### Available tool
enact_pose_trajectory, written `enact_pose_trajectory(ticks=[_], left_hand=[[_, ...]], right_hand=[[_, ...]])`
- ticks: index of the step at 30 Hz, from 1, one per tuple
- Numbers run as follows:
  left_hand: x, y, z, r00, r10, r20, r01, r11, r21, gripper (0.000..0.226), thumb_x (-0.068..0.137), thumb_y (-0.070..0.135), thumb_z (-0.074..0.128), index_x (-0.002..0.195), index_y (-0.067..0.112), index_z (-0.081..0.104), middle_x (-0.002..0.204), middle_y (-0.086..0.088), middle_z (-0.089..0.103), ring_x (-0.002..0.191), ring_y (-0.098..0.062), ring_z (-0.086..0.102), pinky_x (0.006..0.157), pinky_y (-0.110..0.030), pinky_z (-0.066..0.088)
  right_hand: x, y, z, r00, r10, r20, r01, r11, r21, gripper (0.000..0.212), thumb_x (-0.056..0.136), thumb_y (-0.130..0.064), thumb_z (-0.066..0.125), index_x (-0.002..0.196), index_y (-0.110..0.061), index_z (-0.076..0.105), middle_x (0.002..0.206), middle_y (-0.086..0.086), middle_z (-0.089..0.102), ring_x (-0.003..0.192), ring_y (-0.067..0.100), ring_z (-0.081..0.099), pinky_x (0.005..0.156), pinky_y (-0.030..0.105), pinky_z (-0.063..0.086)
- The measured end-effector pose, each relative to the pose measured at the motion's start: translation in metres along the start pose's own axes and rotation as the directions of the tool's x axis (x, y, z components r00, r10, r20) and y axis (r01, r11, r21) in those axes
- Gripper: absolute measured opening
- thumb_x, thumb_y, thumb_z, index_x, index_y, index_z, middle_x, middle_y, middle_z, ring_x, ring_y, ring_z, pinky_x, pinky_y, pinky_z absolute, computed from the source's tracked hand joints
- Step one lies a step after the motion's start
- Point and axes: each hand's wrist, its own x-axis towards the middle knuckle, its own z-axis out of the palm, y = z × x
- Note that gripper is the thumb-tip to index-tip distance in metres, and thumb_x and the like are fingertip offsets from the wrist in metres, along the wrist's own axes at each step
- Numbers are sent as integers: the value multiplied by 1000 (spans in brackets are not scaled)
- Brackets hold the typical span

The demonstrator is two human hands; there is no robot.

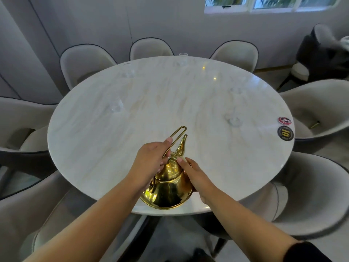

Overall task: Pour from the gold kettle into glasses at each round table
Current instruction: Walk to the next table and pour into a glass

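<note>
Here, gold kettle point(166, 193), marble table point(151, 103), L fingers point(166, 142) clamped on wire handle point(183, 127), R fingers point(184, 163) straight on lid point(170, 171).

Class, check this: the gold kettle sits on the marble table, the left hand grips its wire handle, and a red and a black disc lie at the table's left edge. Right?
No. In the head view the red disc and black disc lie at the marble table's right edge, not left. The gold kettle and left hand are as stated.
</note>
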Motion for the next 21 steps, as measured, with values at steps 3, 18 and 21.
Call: enact_pose_trajectory(ticks=[3, 18, 21], left_hand=[[-6, 6, 17, 999, 22, 39, -22, 1000, -6, 46, 94, 41, 49, 57, 13, 52, 35, 9, 37, 31, -5, 30, 46, -19, 29], [-28, 53, 206, 997, 53, 55, -52, 999, -15, 45, 94, 37, 52, 56, 12, 51, 34, 8, 35, 29, -7, 29, 44, -21, 29], [-29, 61, 249, 997, 53, 51, -51, 998, -45, 44, 93, 36, 52, 57, 11, 51, 34, 8, 35, 29, -7, 28, 43, -21, 27]], right_hand=[[-12, 1, -19, 999, -26, -29, 26, 1000, -5, 72, 85, -68, 48, 144, -29, 32, 137, -2, 50, 117, 19, 51, 91, 31, 47], [-64, 33, -213, 995, -20, -102, 20, 1000, 5, 109, 53, -90, 57, 144, -31, 40, 135, -2, 57, 117, 20, 56, 99, 41, 48], [-66, 38, -258, 995, -24, -93, 23, 1000, -9, 116, 45, -94, 57, 142, -32, 42, 133, -2, 59, 117, 21, 56, 101, 44, 47]])
